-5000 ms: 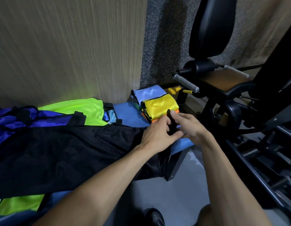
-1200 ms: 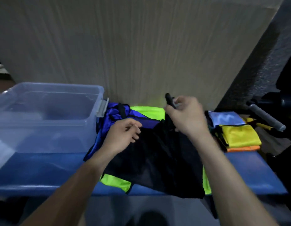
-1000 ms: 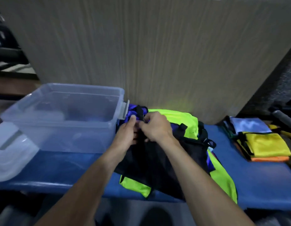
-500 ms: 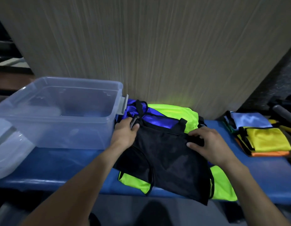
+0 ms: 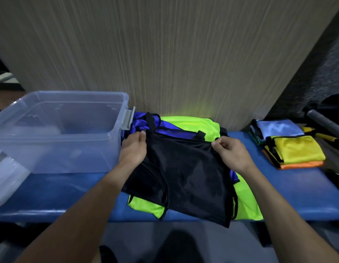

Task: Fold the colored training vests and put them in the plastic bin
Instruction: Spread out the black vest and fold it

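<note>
Head view shows the black vest lying flat on top of the green vest and blue vest on the blue tabletop. The left hand pinches its far left corner. The right hand pinches its far right corner. The vest runs from the hands back toward the person, so it looks ready to fold. The bin sits just left of the pile, nearer the left hand. Folded vests wait on the right.
</note>
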A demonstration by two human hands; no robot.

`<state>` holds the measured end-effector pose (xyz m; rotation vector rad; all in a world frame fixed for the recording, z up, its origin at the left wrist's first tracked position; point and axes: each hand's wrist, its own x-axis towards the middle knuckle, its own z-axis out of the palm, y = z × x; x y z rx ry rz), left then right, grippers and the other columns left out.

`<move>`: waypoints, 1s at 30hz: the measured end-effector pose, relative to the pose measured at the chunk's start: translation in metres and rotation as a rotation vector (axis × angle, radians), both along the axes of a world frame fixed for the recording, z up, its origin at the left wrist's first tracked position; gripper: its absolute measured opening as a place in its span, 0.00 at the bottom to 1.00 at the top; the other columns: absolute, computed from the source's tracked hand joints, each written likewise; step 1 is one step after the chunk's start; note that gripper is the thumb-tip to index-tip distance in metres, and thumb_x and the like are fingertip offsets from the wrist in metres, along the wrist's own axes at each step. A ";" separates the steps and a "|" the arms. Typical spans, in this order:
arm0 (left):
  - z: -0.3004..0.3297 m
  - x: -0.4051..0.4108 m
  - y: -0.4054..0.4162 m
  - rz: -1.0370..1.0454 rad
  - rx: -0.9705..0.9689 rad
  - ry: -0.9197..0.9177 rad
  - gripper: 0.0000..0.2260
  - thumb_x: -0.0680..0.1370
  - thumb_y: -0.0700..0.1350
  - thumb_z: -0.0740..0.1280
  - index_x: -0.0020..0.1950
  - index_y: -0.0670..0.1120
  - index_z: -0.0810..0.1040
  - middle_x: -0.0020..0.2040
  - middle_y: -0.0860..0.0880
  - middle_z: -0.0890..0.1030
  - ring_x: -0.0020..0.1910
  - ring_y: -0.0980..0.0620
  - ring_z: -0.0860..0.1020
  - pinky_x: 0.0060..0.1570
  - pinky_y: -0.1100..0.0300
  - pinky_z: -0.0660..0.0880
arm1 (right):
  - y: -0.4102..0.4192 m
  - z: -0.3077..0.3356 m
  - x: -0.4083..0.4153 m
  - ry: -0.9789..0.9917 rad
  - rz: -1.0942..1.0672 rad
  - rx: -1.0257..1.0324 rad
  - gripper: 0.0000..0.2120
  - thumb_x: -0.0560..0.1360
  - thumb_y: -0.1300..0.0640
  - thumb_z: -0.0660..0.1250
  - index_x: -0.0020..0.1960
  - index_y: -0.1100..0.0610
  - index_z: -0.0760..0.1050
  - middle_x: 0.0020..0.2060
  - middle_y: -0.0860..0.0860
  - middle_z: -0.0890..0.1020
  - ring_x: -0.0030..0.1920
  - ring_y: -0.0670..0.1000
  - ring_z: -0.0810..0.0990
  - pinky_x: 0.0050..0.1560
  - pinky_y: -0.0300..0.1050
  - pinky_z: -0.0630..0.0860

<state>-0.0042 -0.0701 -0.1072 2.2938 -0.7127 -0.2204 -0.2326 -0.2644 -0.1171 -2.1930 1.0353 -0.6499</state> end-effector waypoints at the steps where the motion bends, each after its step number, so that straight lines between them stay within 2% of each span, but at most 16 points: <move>1: -0.001 0.001 0.000 0.004 -0.003 0.006 0.19 0.87 0.52 0.51 0.50 0.41 0.74 0.57 0.37 0.79 0.60 0.36 0.76 0.55 0.51 0.68 | 0.000 0.000 0.004 0.026 -0.014 0.017 0.12 0.79 0.47 0.66 0.37 0.44 0.77 0.33 0.38 0.79 0.48 0.52 0.75 0.57 0.59 0.71; 3: -0.004 0.002 0.000 0.003 0.005 0.010 0.18 0.87 0.53 0.52 0.48 0.42 0.73 0.56 0.37 0.80 0.59 0.35 0.76 0.53 0.51 0.68 | 0.003 -0.004 0.010 0.137 -0.070 -0.021 0.10 0.80 0.49 0.64 0.42 0.47 0.80 0.41 0.44 0.82 0.57 0.57 0.72 0.56 0.53 0.63; 5: -0.006 0.004 -0.002 0.006 0.019 0.016 0.18 0.86 0.55 0.54 0.51 0.43 0.74 0.57 0.38 0.79 0.59 0.36 0.76 0.53 0.51 0.68 | 0.008 -0.006 0.013 0.199 -0.101 -0.073 0.11 0.81 0.48 0.63 0.45 0.50 0.82 0.45 0.50 0.82 0.60 0.59 0.69 0.53 0.50 0.57; 9: -0.004 0.002 -0.002 0.008 0.015 0.014 0.18 0.83 0.60 0.59 0.66 0.49 0.72 0.59 0.42 0.79 0.59 0.38 0.77 0.51 0.52 0.69 | 0.011 -0.007 0.017 0.199 -0.083 -0.111 0.12 0.80 0.43 0.66 0.45 0.49 0.81 0.44 0.49 0.82 0.60 0.57 0.70 0.52 0.50 0.58; 12: -0.006 -0.002 0.000 -0.070 0.005 -0.182 0.17 0.83 0.55 0.61 0.71 0.52 0.68 0.66 0.46 0.74 0.63 0.42 0.75 0.55 0.48 0.73 | 0.012 -0.002 0.012 0.137 -0.065 -0.270 0.10 0.76 0.43 0.71 0.49 0.48 0.78 0.43 0.45 0.78 0.55 0.54 0.72 0.50 0.50 0.61; 14: -0.005 -0.006 0.000 -0.137 -0.068 -0.394 0.15 0.83 0.53 0.62 0.69 0.54 0.70 0.66 0.50 0.70 0.63 0.46 0.71 0.57 0.48 0.74 | 0.014 0.004 0.008 0.083 0.033 -0.389 0.12 0.73 0.43 0.74 0.47 0.48 0.76 0.40 0.43 0.74 0.50 0.53 0.71 0.48 0.49 0.63; 16: -0.004 -0.008 -0.003 -0.289 -0.127 -0.537 0.11 0.82 0.52 0.65 0.63 0.53 0.75 0.62 0.53 0.71 0.61 0.49 0.69 0.58 0.51 0.70 | 0.017 0.009 0.005 0.101 0.172 -0.446 0.12 0.72 0.41 0.75 0.45 0.47 0.77 0.40 0.42 0.76 0.49 0.50 0.71 0.47 0.48 0.61; 20: -0.012 -0.008 -0.010 -0.571 -0.010 -0.635 0.10 0.78 0.53 0.71 0.57 0.53 0.81 0.56 0.57 0.78 0.60 0.48 0.67 0.61 0.49 0.62 | 0.025 0.005 0.007 0.251 0.285 -0.481 0.13 0.73 0.40 0.74 0.53 0.45 0.80 0.45 0.41 0.77 0.52 0.48 0.68 0.52 0.48 0.61; 23: -0.012 -0.011 -0.013 -0.579 -0.017 -0.664 0.05 0.78 0.51 0.72 0.50 0.52 0.79 0.50 0.58 0.78 0.57 0.51 0.67 0.62 0.51 0.60 | 0.029 0.003 0.010 0.280 0.286 -0.475 0.08 0.74 0.47 0.74 0.49 0.48 0.78 0.43 0.43 0.78 0.51 0.51 0.73 0.55 0.51 0.67; 26: -0.006 -0.016 -0.015 -0.598 -0.017 -0.655 0.03 0.82 0.47 0.65 0.52 0.51 0.72 0.46 0.57 0.77 0.54 0.53 0.68 0.65 0.52 0.58 | 0.034 0.006 0.014 0.220 0.335 -0.420 0.08 0.73 0.55 0.73 0.45 0.52 0.74 0.36 0.44 0.77 0.41 0.51 0.76 0.46 0.47 0.70; 28: -0.003 -0.019 -0.015 -0.610 -0.011 -0.641 0.03 0.84 0.45 0.61 0.52 0.51 0.67 0.42 0.55 0.76 0.47 0.53 0.68 0.66 0.52 0.59 | 0.037 0.009 0.019 0.195 0.359 -0.356 0.08 0.73 0.59 0.70 0.44 0.53 0.70 0.30 0.44 0.74 0.33 0.51 0.73 0.36 0.39 0.64; 30: -0.003 -0.020 -0.014 -0.617 -0.028 -0.618 0.05 0.84 0.44 0.60 0.52 0.51 0.65 0.41 0.55 0.74 0.43 0.53 0.67 0.65 0.52 0.61 | 0.038 0.011 0.024 0.168 0.375 -0.282 0.10 0.73 0.60 0.69 0.43 0.52 0.68 0.27 0.45 0.72 0.30 0.50 0.70 0.32 0.37 0.62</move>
